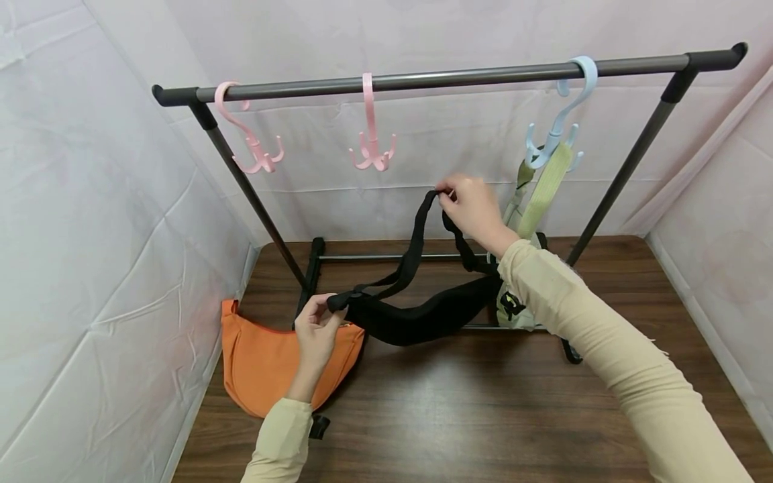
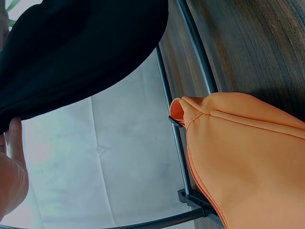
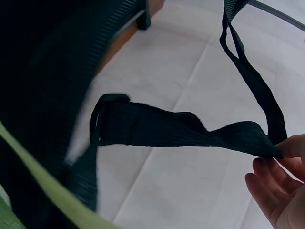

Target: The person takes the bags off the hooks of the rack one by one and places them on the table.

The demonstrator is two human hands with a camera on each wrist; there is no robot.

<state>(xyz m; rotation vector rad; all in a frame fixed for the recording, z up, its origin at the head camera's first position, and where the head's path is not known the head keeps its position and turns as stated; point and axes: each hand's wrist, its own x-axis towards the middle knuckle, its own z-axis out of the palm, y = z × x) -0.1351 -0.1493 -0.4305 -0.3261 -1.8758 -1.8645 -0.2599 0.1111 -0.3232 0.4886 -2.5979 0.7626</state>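
Note:
A black shoulder bag (image 1: 417,320) hangs in the air between both hands, in front of the rack. My left hand (image 1: 317,329) pinches its left end, where the strap joins the body. With thumb and fingertips, my right hand (image 1: 474,204) holds the black strap (image 3: 167,125) up at its top, below the rail. Two pink hooks (image 1: 371,144) hang on the rail with nothing on their prongs. A light-blue hook (image 1: 555,134) at the right carries a pale green bag (image 1: 513,315) by its strap, partly hidden behind the right forearm.
An orange bag (image 1: 260,365) lies on the wooden floor at the left, under the left arm. The dark metal rail (image 1: 447,79) spans the rack, with slanted posts (image 1: 628,161) at the sides. White cloth walls (image 1: 109,235) enclose the space.

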